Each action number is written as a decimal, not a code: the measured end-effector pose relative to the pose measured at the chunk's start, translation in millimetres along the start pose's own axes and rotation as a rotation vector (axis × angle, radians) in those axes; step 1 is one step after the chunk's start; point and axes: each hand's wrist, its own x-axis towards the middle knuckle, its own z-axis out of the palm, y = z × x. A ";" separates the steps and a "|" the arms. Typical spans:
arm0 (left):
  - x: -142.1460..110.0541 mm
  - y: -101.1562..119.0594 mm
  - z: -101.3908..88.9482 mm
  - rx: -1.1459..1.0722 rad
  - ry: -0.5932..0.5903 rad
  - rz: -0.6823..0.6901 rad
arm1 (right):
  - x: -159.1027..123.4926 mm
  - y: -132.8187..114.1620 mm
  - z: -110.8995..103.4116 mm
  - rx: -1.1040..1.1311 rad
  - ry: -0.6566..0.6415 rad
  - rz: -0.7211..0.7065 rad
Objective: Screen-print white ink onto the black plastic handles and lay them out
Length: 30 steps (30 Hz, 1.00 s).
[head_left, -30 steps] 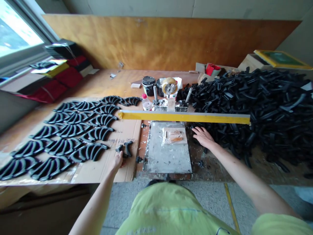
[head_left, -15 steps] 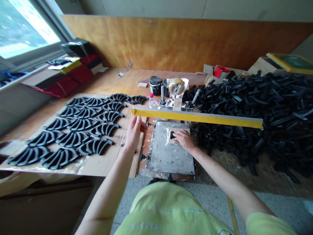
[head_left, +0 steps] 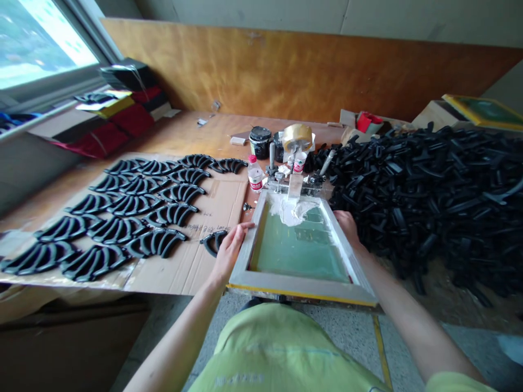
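Framed screen (head_left: 300,253) — likely stiff-edged, fragile inside; grip its sides. My left hand (head_left: 229,249) holds one; right hand's (head_left: 347,224) hold — can't tell.

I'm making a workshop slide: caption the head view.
Left hand and right hand flank a framed green screen, between curved black parts and a black heap.

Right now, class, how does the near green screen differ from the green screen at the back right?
The near screen has a mostly grey rim; the back screen has a yellow one. White smears mark the near screen's far end; none show on the back screen. Both have green centres.
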 end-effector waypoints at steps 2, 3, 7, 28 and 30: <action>-2.6 -28.2 -3.2 0.029 -0.057 -0.073 | 20.1 1.1 -11.0 0.027 0.137 0.059; -1.4 -43.1 -3.7 0.030 -0.078 -0.105 | 33.6 -6.3 -13.1 0.057 0.198 0.046; 10.4 -93.7 -2.5 0.169 -0.111 -0.158 | 87.7 -62.1 -2.9 0.085 0.145 -0.147; 12.8 -107.2 -1.4 0.185 -0.090 -0.167 | 24.9 -85.6 10.2 0.224 -0.101 -0.568; 12.2 -104.3 -2.2 0.165 -0.092 -0.181 | 21.6 -84.0 9.0 0.263 -0.138 -0.581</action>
